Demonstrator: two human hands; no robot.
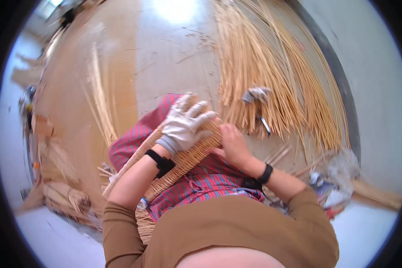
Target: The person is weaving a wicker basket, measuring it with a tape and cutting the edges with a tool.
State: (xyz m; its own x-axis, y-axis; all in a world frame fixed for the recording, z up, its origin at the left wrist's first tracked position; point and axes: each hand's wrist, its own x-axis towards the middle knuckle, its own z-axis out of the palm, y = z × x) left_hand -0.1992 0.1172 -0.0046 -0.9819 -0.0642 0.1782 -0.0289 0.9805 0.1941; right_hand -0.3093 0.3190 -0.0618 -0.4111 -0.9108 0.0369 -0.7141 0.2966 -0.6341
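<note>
Head view: gloved left hand [183,127] lies spread on a wicker piece [183,165]; right hand [235,146] grips its end. Reeds [254,67] lie toward the floor's [176,58] right edge.

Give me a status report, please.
Gloved left hand on woven wicker piece; bare right hand at its edge. No obstruction seen; loose glove aside, on reeds.

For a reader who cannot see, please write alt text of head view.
A white-gloved left hand lies on a woven piece; the bare right hand is at its edge. Long pale strands cover floor beyond.
</note>
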